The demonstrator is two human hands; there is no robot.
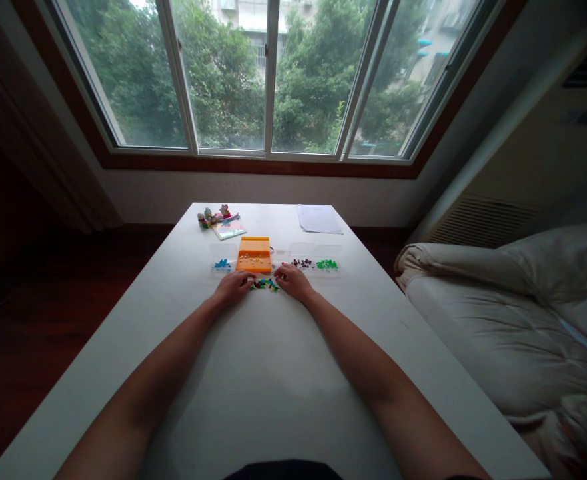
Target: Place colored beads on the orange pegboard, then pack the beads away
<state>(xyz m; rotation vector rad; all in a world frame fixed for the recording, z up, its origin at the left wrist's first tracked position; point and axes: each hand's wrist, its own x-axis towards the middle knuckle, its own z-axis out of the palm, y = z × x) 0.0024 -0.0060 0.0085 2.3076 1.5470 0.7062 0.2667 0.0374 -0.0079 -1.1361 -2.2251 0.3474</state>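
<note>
A small pile of mixed toy building bricks (266, 285), blue, green, yellow and dark, lies on the white table. My left hand (236, 287) rests at the pile's left side, its fingers stretched toward the bricks. On the opposite side, my right hand (294, 281) has its fingers bent together near the pile; anything between the fingertips is too small to name. Just beyond the hands is an orange case (254, 245), opened out, with small light pieces in its near part. Blue pieces (222, 264) lie in a clear tray to its left. Brown pieces (302, 263) and green pieces (327, 264) fill clear compartments to its right.
At the table's far left stand several small colourful figures (218, 215) beside a pale card or booklet (230, 230). White paper sheets (319, 219) lie at the far right. A beige sofa (473, 320) flanks the table (283, 373), and a window is beyond.
</note>
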